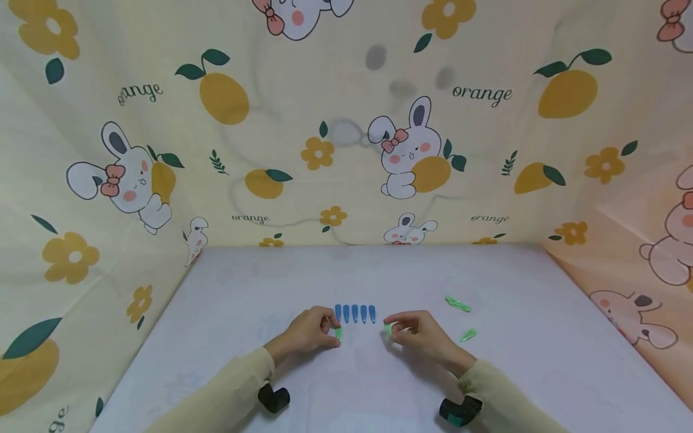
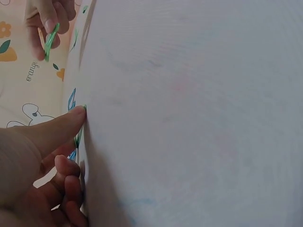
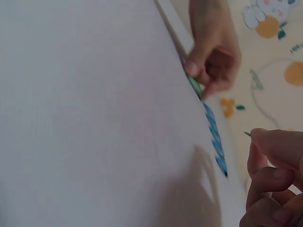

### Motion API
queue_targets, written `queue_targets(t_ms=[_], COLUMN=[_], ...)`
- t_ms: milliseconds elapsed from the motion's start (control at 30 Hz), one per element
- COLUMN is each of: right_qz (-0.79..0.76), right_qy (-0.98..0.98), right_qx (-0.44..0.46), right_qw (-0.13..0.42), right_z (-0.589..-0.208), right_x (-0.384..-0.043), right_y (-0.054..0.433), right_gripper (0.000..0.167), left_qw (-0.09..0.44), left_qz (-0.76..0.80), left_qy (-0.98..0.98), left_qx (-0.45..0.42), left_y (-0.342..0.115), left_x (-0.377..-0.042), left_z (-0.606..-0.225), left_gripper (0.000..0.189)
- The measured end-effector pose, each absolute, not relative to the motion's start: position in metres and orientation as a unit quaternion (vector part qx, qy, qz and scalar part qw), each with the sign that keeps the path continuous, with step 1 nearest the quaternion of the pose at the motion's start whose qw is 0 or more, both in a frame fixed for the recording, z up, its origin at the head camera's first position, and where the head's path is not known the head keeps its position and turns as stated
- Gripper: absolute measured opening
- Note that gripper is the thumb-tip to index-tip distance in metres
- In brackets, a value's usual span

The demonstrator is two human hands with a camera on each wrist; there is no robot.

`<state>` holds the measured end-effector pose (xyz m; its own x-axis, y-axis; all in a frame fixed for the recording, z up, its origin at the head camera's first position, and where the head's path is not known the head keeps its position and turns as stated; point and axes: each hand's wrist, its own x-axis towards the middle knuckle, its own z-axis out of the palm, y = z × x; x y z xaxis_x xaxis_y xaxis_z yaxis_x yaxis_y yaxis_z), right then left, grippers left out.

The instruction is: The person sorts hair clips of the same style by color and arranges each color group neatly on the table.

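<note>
A row of several blue snap hair clips (image 1: 355, 314) lies side by side on the white table, their narrow ends toward the person. Just in front of the leftmost blue clip, my left hand (image 1: 313, 331) holds a green hair clip (image 1: 338, 333) between thumb and fingers, down at the table surface. To the right of the row, my right hand (image 1: 425, 334) pinches another green hair clip (image 1: 388, 330) by its edge. In the left wrist view this second green clip (image 2: 51, 42) hangs above the tabletop. Fingers cover part of both green clips.
More green hair clips (image 1: 458, 304) lie on the table behind my right hand, and a single green one (image 1: 468, 335) is beside it. The white table (image 1: 346, 391) is bordered by a patterned curtain (image 1: 335, 120) at the back and sides.
</note>
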<state>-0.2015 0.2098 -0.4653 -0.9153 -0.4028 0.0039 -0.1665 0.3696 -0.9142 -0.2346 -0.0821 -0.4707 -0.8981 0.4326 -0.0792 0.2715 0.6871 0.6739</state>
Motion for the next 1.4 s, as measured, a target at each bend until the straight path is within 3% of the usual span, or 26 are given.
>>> queue_targets(t_ms=[433,800,1400], right_qz=[-0.537,-0.522,-0.382], right_qy=[0.807,0.823,0.907], right_qx=[-0.210,-0.176,-0.159], right_qw=[0.128,0.141,0.079], right_z=[-0.473,-0.469,-0.473], right_x=[-0.205,-0.208,-0.208], right_y=[0.159,0.132,0.118], right_gripper=[0.031,0.029,0.022], left_qw=[0.116,0.123,0.128], left_qz=[0.344,0.342,0.343], left_qy=[0.908,0.909,0.908], left_qx=[0.206,0.206,0.203], left_y=[-0.083,-0.082,-0.084], left_x=[-0.235,-0.237,-0.238], left_z=[-0.473,-0.470,-0.470], left_gripper=[0.025,0.024,0.024])
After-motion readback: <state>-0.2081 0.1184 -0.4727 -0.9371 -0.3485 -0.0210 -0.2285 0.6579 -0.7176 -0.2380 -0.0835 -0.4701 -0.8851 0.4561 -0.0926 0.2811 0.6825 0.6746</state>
